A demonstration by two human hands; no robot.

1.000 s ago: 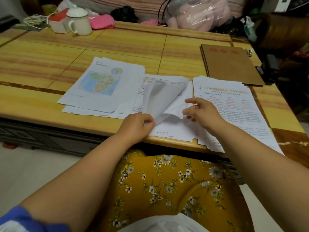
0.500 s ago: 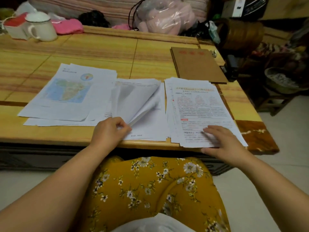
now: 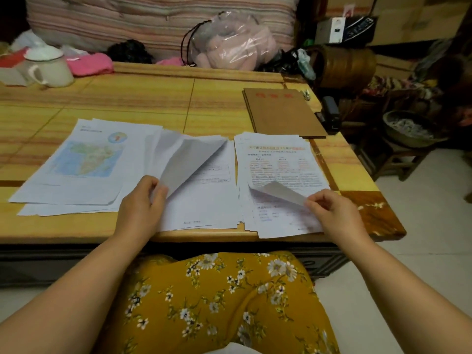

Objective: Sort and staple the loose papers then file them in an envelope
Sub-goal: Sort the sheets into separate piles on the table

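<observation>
1. Papers are what this turns on: three stacks of loose white printed sheets lie in a row along the near edge of the yellow wood-grain worktop (image 3: 153,98), and I take the middle stack of white text pages (image 3: 201,210) as the landmark.

2. On the landmark's near left corner, the left hand (image 3: 139,213) has its fingers curled around several lifted grey-backed sheets (image 3: 186,159), which fan upward and away from the person.

3. Just right of the landmark, nearly touching it, lies the right-hand stack with orange and red headings (image 3: 278,159). Its long axis runs away from the person. The right hand (image 3: 337,215) is at its near right corner, thumb and fingertips pinching one curled corner flap (image 3: 278,192) that peels back toward the landmark.

4. Left of the landmark, overlapping it, sits the stack topped by a blue-green map page (image 3: 84,159). Neither hand touches it; the left hand is the nearer one.

5. Beyond the right-hand stack, farther from the landmark, a flat brown paper envelope (image 3: 281,113) lies lengthwise away from the person. A dark object that may be a stapler (image 3: 329,114) sits just right of it. The right hand is nearer both.

6. My judgement: sorting is under way; stapling and filing are not yet done, and they call for a forward-right reach.
</observation>
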